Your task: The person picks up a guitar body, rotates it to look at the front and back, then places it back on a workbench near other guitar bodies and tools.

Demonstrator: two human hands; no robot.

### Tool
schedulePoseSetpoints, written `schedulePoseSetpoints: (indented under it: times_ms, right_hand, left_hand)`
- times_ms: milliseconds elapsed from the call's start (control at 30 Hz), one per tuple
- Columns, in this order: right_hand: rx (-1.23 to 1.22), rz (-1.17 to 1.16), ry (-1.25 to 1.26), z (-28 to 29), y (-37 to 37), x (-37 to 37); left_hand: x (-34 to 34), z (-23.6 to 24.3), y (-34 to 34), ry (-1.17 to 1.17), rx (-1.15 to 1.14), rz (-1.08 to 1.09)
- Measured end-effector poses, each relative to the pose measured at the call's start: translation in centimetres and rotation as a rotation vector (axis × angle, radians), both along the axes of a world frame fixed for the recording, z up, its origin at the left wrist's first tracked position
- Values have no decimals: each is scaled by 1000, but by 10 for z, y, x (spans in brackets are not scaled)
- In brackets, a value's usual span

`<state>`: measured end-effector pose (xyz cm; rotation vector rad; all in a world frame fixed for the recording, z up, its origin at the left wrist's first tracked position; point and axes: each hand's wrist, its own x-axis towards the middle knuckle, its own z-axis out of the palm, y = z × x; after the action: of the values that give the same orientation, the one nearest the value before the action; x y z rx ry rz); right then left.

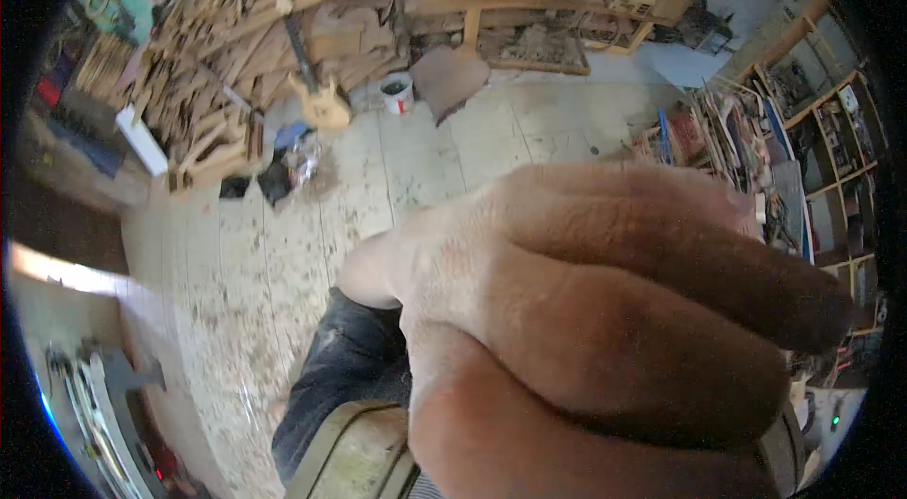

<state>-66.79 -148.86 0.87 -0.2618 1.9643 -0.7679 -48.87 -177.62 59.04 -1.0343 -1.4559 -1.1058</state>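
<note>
My left hand [595, 310] is raised very close to the camera and fills much of the lower right. Its back faces me and the fingers point right, pressed side by side and bent at the knuckles. The thumb lies along the upper edge, its nail showing. Whatever the fingers close on, if anything, is hidden behind them. A dark sleeve [354, 343] covers the forearm below the bare wrist. Beside the sleeve, a worn olive-coloured edged piece [354, 456] shows at the lower rim. My right hand is out of sight.
Pale, stained floorboards [283, 263] spread ahead. An electric guitar [321, 102] leans against stacked wood offcuts [208, 55], near a white bucket [397, 93] and a brown sheet [449, 81]. Crowded shelves [831, 140] line the right; a machine [104, 414] stands lower left.
</note>
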Motion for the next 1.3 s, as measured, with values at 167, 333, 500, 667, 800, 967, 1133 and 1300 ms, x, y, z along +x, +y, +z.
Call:
schedulePoseSetpoints:
  times_ms: [167, 333, 500, 667, 800, 967, 1133, 1300]
  right_hand:
    - [60, 72, 50, -1, -100, -24]
    - [-12, -23, 59, 21, -197, -35]
    - [-267, -7, 323, 65, -284, -43]
    - [-215, 245, 512, 31, -319, -78]
    - [-73, -59, 210, -36, -298, -74]
    - [34, -292, 25, -35, -311, -70]
    - [61, -393, 29, -67, -311, -72]
    - [114, -34, 520, -87, -328, -110]
  left_hand:
    - [-6, -1, -187, 18, 27, 12]
    - [-71, 11, -295, -98, -15, -34]
    - [-102, -26, -375, -478, -126, 50]
    - [-125, -13, -390, -248, -171, -327]
    - [-147, -13, -400, -30, -114, -258]
    - [-208, -25, -399, -12, -96, -247]
    - [-285, -18, -407, -33, -321, -461]
    - [-395, -87, -430, -636, -359, -319]
